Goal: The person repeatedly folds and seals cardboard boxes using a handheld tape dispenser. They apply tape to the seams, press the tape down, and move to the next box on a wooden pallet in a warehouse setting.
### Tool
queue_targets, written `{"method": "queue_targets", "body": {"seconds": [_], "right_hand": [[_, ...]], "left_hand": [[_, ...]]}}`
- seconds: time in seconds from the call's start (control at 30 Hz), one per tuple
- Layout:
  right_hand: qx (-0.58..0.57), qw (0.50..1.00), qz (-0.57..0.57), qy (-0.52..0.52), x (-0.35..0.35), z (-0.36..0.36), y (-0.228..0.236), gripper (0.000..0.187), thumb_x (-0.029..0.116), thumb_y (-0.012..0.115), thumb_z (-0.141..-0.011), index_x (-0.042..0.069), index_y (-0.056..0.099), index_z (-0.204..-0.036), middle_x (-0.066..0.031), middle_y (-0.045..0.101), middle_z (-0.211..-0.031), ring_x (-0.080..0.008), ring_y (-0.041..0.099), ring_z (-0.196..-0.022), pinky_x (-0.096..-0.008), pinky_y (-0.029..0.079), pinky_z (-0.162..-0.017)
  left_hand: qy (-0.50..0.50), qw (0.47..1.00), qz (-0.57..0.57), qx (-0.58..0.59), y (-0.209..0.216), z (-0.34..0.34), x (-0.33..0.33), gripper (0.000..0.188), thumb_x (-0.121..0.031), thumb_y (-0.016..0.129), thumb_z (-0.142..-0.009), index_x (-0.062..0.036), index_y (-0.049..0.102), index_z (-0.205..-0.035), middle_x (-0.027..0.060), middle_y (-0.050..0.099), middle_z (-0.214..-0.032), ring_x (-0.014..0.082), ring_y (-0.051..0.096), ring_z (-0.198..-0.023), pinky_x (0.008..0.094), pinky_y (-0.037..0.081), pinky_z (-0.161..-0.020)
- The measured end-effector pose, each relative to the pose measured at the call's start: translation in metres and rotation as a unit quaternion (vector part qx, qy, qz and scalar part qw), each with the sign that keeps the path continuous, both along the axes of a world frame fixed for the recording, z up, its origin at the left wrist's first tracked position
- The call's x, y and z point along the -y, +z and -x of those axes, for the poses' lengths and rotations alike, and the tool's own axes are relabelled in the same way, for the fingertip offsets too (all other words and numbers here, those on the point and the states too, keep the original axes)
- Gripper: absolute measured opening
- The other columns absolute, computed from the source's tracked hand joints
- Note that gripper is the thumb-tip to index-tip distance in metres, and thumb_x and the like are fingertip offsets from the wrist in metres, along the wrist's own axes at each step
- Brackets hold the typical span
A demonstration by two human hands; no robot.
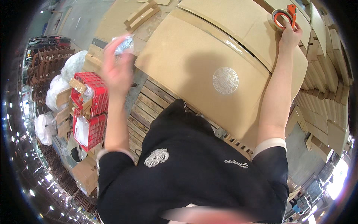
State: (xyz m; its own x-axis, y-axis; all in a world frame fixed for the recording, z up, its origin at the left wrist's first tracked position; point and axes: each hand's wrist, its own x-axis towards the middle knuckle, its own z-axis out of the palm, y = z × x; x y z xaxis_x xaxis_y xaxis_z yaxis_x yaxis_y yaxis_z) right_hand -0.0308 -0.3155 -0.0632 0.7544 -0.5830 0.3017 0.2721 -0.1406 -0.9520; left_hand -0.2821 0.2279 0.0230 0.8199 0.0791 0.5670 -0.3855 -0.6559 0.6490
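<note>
Below the camera, the black shirt [194, 179] fills the foreground. Raised left of the carton [179, 63], the left hand [118, 71] is blurred, its fingers loosely curved; I cannot tell whether it grips the clear plastic [125, 45] showing at them. Slats of a pallet [149, 102] show between shirt and carton, which lies with a dark gap along its top. Over its far right part, the right hand [291, 36] is closed on an orange tape dispenser [276, 18]. Red crates [97, 89] stand leftward, white bags [56, 91] beyond; cardboard [322, 74] is stacked at right.
</note>
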Motion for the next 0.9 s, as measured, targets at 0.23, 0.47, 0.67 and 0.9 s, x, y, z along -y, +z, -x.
{"method": "queue_targets", "body": {"seconds": [0.23,0.47,0.67,0.9], "right_hand": [[-0.030,0.998,0.022,-0.057,-0.021,0.006,0.004,0.062,0.015,0.087,-0.085,-0.006,0.055,-0.134,-0.0182,0.068,-0.123,-0.0237,0.069,-0.107,-0.0331,0.054,-0.096],[-0.064,0.986,0.152,-0.025,-0.050,0.023,0.023,0.054,0.015,0.071,-0.090,-0.006,0.054,-0.137,-0.0232,0.071,-0.124,-0.0328,0.070,-0.117,-0.0403,0.051,-0.106],[-0.099,0.981,0.143,-0.090,-0.071,0.028,0.029,0.050,0.015,0.069,-0.089,-0.004,0.058,-0.134,-0.0243,0.073,-0.122,-0.0372,0.071,-0.117,-0.0431,0.052,-0.105],[-0.092,0.987,0.105,-0.082,-0.070,0.039,0.023,0.049,0.015,0.069,-0.092,-0.002,0.056,-0.136,-0.0222,0.073,-0.123,-0.0331,0.073,-0.110,-0.0426,0.053,-0.102]], "left_hand": [[0.505,0.708,0.493,0.016,-0.075,0.269,-0.130,0.092,-0.064,0.038,-0.111,0.0021,0.019,-0.172,0.0228,0.036,-0.174,0.0347,0.034,-0.162,0.0519,0.022,-0.133],[0.323,0.940,0.105,0.029,-0.156,-0.084,-0.012,0.051,-0.036,0.051,-0.109,0.0036,0.054,-0.141,0.0275,0.061,-0.139,0.0430,0.056,-0.134,0.0537,0.045,-0.108],[0.304,0.915,-0.230,-0.135,-0.100,-0.100,0.028,0.076,-0.050,0.051,-0.112,-0.0061,0.030,-0.171,0.0240,0.030,-0.177,0.0431,0.019,-0.167,0.0605,0.025,-0.130],[-0.037,0.976,-0.208,0.047,-0.010,-0.215,0.138,0.060,-0.047,0.048,-0.110,-0.0022,0.059,-0.148,0.0265,0.058,-0.153,0.0466,0.050,-0.145,0.0587,0.039,-0.118]]}}
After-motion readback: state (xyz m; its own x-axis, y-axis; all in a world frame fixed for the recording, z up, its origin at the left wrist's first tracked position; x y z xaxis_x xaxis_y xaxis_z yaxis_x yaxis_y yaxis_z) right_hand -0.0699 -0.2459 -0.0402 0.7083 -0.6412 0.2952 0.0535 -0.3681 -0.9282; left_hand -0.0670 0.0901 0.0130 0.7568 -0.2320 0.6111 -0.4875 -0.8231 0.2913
